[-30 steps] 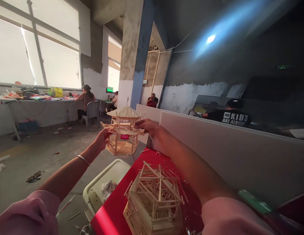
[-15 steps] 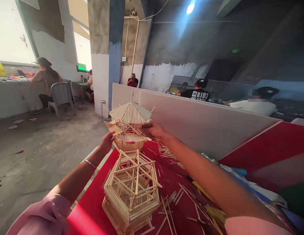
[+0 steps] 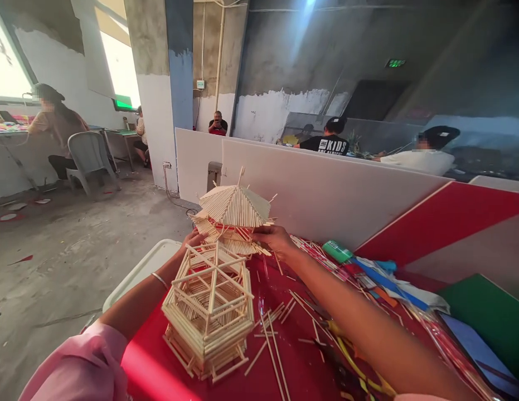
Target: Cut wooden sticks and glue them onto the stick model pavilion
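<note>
Roofed stick pavilion upright between your hands, toward the far end of the red table; base hidden, so can't tell whether it touches down. Your right hand pinches its right side below the upper roof, fingers closed on sticks; your left hand grips the left side, fingertips partly hidden. Nearer you, an open-topped stick frame stands on the table, loose sticks lying to its right.

Roofed model: lower part mostly hidden (behind stick frame).
</note>
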### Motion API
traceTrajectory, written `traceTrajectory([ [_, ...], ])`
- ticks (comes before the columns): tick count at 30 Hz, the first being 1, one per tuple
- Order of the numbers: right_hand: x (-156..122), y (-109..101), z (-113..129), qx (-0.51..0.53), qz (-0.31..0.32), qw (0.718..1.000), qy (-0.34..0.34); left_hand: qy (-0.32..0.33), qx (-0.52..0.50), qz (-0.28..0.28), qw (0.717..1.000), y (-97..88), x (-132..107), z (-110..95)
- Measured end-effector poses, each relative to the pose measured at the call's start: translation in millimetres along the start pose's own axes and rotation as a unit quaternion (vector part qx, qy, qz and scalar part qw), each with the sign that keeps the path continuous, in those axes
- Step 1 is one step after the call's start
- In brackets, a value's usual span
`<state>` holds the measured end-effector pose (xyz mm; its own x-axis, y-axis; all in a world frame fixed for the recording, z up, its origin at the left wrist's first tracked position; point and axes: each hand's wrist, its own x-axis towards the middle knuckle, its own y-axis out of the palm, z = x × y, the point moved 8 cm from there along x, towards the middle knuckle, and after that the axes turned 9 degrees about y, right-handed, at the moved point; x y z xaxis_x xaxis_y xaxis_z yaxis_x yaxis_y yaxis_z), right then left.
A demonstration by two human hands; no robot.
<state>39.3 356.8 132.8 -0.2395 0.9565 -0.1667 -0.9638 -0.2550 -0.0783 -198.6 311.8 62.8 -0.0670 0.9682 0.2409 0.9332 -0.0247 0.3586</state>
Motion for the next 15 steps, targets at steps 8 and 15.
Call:
traceTrajectory([
  [8, -59, -59, -3, -0.095, -0.081, 0.992, -0.009, 0.019, 0.126, -0.145, 0.981, -40.1, -37, -47],
  [15, -144, -64, 67, -0.026, -0.071, 0.992, -0.104, 0.203, 0.227, -0.172, 0.937, -12.7, -73, -164],
])
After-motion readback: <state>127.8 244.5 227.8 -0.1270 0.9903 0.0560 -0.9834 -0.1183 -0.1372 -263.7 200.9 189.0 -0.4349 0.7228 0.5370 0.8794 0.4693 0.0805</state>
